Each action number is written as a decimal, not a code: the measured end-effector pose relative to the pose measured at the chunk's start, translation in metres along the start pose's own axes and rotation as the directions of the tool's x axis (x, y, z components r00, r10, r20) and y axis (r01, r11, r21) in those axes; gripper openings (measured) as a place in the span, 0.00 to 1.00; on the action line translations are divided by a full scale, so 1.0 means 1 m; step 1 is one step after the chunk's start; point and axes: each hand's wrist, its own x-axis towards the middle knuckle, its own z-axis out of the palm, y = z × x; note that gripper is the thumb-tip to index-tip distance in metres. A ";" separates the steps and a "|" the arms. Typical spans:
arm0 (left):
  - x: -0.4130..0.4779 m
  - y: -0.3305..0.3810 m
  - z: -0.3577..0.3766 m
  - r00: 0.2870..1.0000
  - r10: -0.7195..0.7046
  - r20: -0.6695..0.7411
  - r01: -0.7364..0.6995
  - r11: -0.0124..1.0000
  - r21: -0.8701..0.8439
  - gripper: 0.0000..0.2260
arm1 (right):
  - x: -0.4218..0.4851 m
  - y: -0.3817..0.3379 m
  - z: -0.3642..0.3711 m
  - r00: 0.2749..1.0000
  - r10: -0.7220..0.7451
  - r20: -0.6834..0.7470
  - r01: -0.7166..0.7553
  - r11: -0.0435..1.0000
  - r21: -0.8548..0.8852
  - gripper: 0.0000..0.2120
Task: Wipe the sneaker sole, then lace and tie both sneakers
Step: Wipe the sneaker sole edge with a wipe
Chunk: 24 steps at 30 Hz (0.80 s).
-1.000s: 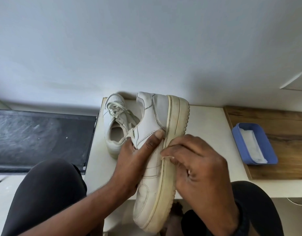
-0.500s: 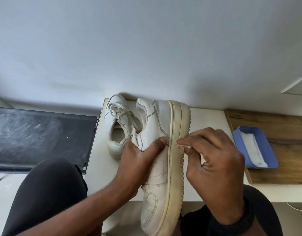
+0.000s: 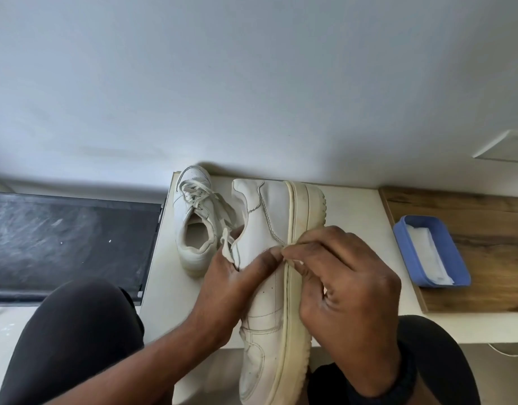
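Observation:
A white sneaker (image 3: 269, 287) lies on its side across the white table (image 3: 354, 206), its yellowed sole edge (image 3: 295, 217) turned up and right. My left hand (image 3: 231, 290) grips its upper at the collar, thumb on the side panel. My right hand (image 3: 339, 285) pinches a small white wipe (image 3: 292, 260) against the sole's edge; most of the wipe is hidden under the fingers. The second white sneaker (image 3: 194, 220) stands upright to the left, laces loose over its tongue.
A blue tray (image 3: 459, 264) holding white wipes sits on a wooden board (image 3: 485, 206) at the right. A dark flat panel (image 3: 64, 241) lies left of the table. My dark-trousered knees are at the bottom. A grey wall rises behind.
My right hand lifted away from the sole to the right, then came back onto its edge beside my left thumb. The sneaker shifted slightly in my left hand.

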 end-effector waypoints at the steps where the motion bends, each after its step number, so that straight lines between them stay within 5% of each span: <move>1: 0.000 0.001 0.000 1.000 -0.003 -0.003 0.003 1.000 0.001 0.25 | 0.002 0.004 -0.001 1.000 0.000 -0.002 0.000 1.000 0.014 0.11; 5: 0.003 0.000 0.000 0.999 -0.034 -0.004 0.034 0.999 0.005 0.27 | 0.012 0.024 -0.005 0.992 0.084 -0.089 -0.083 0.996 0.019 0.09; 11: 0.002 -0.001 0.000 0.999 -0.028 -0.026 0.029 0.999 0.038 0.28 | 0.004 0.011 0.002 1.000 0.023 -0.004 -0.023 0.999 0.043 0.08; 16: 0.002 -0.003 0.000 0.998 -0.049 -0.031 0.051 0.997 0.052 0.35 | 0.014 0.023 -0.004 0.988 0.094 -0.121 -0.093 0.995 0.020 0.08; 22: 0.002 -0.003 -0.002 0.994 -0.090 -0.055 0.093 0.994 0.051 0.38 | 0.008 0.008 0.002 1.000 0.017 -0.019 -0.016 0.999 0.050 0.08; 24: 0.002 0.001 -0.001 0.994 -0.087 -0.073 0.092 0.994 0.063 0.33 | 0.013 0.015 -0.002 0.997 0.063 -0.041 -0.061 0.997 0.056 0.08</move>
